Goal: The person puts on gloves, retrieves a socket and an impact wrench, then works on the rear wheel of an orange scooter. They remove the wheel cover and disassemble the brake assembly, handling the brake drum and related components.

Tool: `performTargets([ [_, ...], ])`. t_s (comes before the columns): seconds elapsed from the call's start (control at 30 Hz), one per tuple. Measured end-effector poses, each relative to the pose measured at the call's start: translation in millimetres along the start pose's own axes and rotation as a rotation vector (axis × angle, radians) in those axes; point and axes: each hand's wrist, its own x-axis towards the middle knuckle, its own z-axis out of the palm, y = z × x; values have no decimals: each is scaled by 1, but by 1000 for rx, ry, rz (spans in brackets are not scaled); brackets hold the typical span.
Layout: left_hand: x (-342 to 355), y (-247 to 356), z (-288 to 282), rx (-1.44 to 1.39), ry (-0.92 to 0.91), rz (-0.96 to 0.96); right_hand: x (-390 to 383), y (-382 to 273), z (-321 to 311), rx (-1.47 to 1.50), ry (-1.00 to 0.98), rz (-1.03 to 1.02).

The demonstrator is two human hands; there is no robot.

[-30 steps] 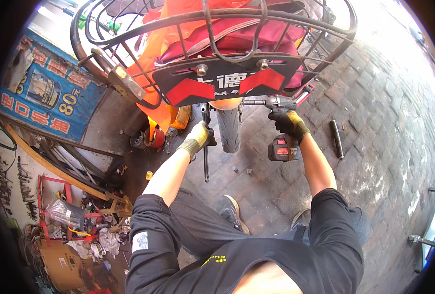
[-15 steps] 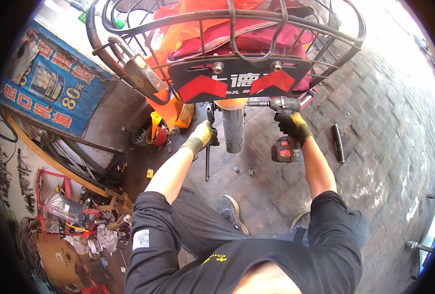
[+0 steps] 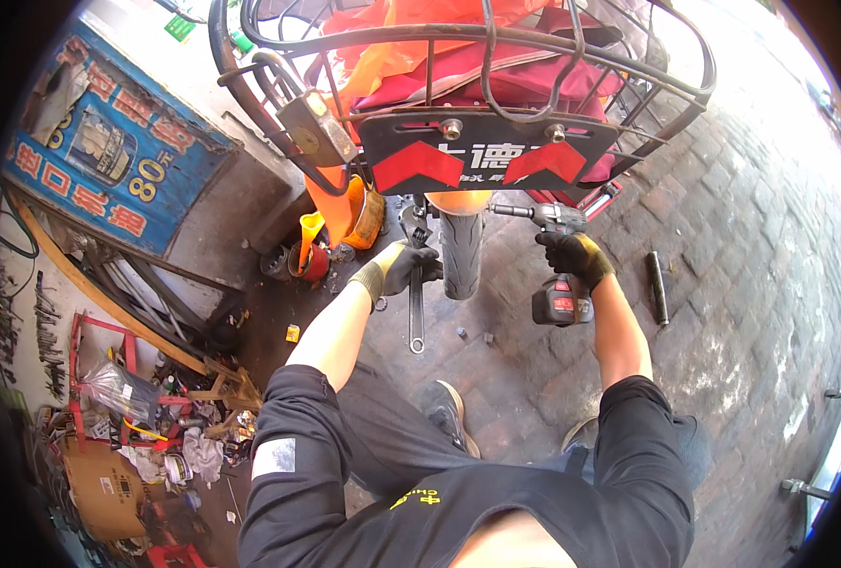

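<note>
My left hand (image 3: 402, 266), in a yellow and black glove, is closed around an adjustable wrench (image 3: 417, 320). The wrench stands nearly upright left of the wheel, its jaw end up and its ring end hanging below. On the other side, my gloved right hand (image 3: 577, 257) grips a cordless impact wrench (image 3: 562, 219) by its handle, with the black and red battery (image 3: 560, 303) underneath. The tool's socket points left at the hub side of the rear wheel (image 3: 461, 257); whether it touches a nut cannot be made out. An orange mudguard (image 3: 459, 202) covers the wheel's top.
Above the wheel hang a black plate (image 3: 411, 178) with red arrows and a wire basket (image 3: 383, 40) holding red and orange cloth, with a padlock (image 3: 314, 129). A metal tube (image 3: 658, 289) lies on the paving at right. Orange containers (image 3: 366, 218) and clutter fill the left.
The view has shifted slightly, moving the bike rightward in it. My left hand has turned the adjustable wrench so its broad face shows. The impact wrench's socket appears slightly lower beside the wheel.
</note>
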Motion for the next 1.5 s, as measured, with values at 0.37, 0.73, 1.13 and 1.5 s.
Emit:
performTargets([
  [0.37,6,-44,-115,615,-193,-342,-39,79,-52,-371,144,264],
  [0.73,-10,-155,-94,1487,-307,-693,-47,117,-54,-1008,144,401],
  [1.13,-42,-264,-101,1817,431,98,-24,107,-66,-1322,64,510],
  [1.5,-33,-181,-117,611,760,483,-51,57,-34,-1382,164,546],
])
